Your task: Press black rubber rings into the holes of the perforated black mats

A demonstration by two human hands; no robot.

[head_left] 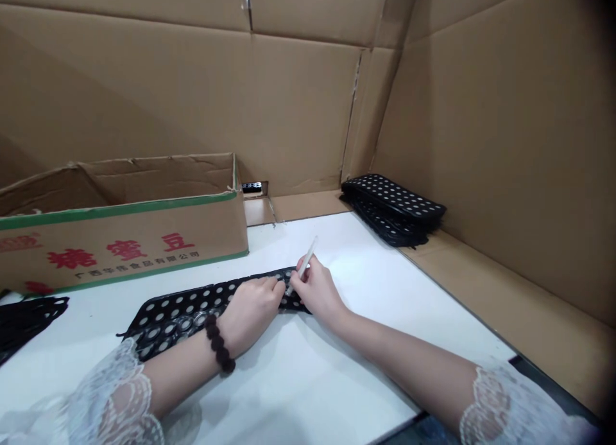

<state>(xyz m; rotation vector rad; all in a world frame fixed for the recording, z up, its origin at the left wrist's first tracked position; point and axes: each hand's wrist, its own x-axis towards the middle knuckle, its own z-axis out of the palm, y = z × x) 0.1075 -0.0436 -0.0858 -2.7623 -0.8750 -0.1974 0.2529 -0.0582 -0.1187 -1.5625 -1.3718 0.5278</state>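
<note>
A long black strip with rows of pale round dots [166, 309] lies across the white tabletop in front of me. My left hand [255, 309], with a dark beaded bracelet at its wrist, rests on the strip, its fingers curled down onto it; what they pinch, if anything, is hidden. In my right hand [320, 291] is a slim white pen-like stick [308, 257], held slanted with its lower end at the strip. Both hands are close together near the strip's right end.
A cardboard box [144, 246] with green edges and red lettering stands at the left. Stacked black dotted pieces [394, 204] lie at the back right. Black material [29, 323] sits at the left edge. Cardboard walls [192, 92] enclose the back and right side.
</note>
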